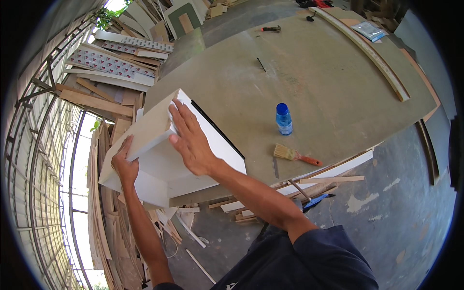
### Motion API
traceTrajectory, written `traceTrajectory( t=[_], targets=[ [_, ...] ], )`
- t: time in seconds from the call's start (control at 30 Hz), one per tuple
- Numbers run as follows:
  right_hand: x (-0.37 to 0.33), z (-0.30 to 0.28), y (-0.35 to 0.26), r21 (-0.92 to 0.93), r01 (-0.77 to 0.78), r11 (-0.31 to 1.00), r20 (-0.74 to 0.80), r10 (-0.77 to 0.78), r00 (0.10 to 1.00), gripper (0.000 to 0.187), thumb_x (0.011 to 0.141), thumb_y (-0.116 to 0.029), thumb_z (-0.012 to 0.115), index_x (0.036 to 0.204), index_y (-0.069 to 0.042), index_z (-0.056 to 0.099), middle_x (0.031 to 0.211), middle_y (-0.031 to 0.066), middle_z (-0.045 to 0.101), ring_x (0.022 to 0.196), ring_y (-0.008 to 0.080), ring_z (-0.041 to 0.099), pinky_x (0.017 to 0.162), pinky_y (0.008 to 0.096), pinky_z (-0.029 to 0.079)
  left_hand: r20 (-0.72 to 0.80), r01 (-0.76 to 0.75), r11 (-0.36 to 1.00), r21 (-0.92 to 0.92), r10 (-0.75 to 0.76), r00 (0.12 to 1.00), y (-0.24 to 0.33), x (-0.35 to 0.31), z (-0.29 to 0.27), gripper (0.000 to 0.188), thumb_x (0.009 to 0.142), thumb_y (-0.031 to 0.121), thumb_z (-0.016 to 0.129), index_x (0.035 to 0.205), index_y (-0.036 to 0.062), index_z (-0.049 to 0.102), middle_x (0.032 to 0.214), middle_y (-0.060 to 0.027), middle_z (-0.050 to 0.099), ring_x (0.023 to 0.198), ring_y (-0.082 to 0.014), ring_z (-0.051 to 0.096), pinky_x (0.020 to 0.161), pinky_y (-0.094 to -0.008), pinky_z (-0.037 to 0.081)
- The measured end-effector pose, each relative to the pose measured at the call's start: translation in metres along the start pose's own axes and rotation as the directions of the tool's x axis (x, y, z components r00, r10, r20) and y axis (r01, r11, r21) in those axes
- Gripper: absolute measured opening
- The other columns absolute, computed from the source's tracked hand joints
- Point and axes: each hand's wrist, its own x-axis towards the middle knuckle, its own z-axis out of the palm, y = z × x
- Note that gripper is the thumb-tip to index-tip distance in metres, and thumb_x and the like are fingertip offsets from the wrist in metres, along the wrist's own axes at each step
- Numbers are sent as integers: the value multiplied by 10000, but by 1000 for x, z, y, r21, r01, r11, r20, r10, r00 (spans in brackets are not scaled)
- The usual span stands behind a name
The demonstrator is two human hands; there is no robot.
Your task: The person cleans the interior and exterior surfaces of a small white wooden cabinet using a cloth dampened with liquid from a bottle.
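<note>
A white open-fronted box (pixel 154 166), like a small cabinet, stands tilted at the table's left corner, with a black strip (pixel 217 129) along its right side. My left hand (pixel 125 164) grips the near left part of its upper panel, thumb pointing up along the edge. At the panel's right-hand corner, my right hand (pixel 192 145) presses down with fingers stretched forward and thumb apart. Under those fingers shows a small white sheet (pixel 172 126), cloth or paper, I cannot tell which. A blue plastic bottle (pixel 284 120) stands upright right of the box.
On the brown table (pixel 217 82) lie a paintbrush (pixel 295 154), a thin metal strip (pixel 275 167), a hammer (pixel 271 29), a long curved strip (pixel 367 48) and a packet (pixel 369 31). Board offcuts (pixel 108 63) pile up at the left; more scraps (pixel 299 186) lie below the table's near edge.
</note>
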Motion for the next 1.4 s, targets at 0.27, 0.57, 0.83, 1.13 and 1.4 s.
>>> traceTrajectory(
  t=[0.27,0.57,0.83,1.13,1.4],
  targets=[
    [-140,5,54,-141,46,989,-35,-51,998,693,997,-131,505,1611,11,216,1680,257,157,1544,459,176,1249,524,180,-31,-50,999,16,50,998,-1,1,-7,639,701,-82,658,1310,108,698,1286,-211,677,1251,-349,637,1063,-393,491],
    [-47,4,47,-753,345,561,132,-384,914,504,876,-79,557,1351,89,576,1586,264,362,1426,570,346,1175,602,357,2,-52,999,-10,52,999,-1,32,7,572,750,39,728,1305,175,705,1277,-116,699,1142,-340,682,969,-388,534],
    [-34,8,44,-858,323,400,200,-319,926,502,890,-99,560,1347,107,562,1592,269,338,1409,565,360,1169,587,360,22,-86,995,42,85,996,-23,49,30,515,762,104,753,1270,178,726,1225,-108,720,1037,-370,700,908,-444,554],
    [-102,6,70,-919,237,314,172,-223,960,544,853,-47,563,1369,122,535,1601,255,322,1437,564,321,1201,561,341,17,-125,989,76,124,992,-12,63,28,477,782,146,764,1258,166,734,1033,-150,759,905,-368,722,829,-457,564],
    [-33,9,45,-911,286,297,195,-299,934,571,823,-5,578,1380,113,532,1600,232,328,1462,547,293,1187,566,373,38,-121,988,99,118,992,-10,65,30,453,799,186,754,1250,161,736,933,-154,761,859,-356,730,785,-457,568]
  ],
)
